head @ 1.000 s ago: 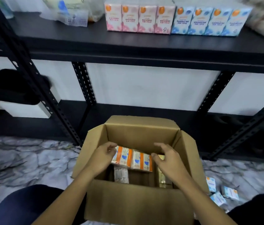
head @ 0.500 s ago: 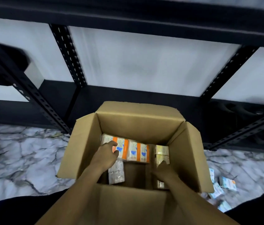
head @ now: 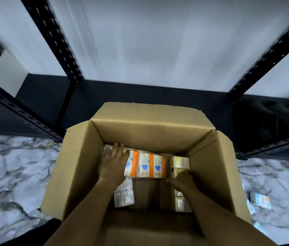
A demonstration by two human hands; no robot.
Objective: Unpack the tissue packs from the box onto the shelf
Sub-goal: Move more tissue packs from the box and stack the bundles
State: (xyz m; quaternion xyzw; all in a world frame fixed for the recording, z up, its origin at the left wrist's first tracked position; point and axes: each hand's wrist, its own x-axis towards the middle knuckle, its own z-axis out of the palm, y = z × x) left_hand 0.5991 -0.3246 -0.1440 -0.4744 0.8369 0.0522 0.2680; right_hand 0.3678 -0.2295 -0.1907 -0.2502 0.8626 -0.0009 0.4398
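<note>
We see a white wall (head: 158, 41) behind black perforated metal uprights (head: 51, 36), streaked with motion blur. Low down, a dark bottom board (head: 39, 96) runs across the frame, with a dark bundle (head: 273, 119) lying on it at the right and a white block (head: 7, 71) at the left. Our floor (head: 16, 174) is grey-white marble with dark veins, dimly lit.

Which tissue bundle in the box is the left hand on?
The orange-and-white bundle along the far wall. The left hand lies flat on its left end; the pale bundles nearer the person are untouched by it.
</note>
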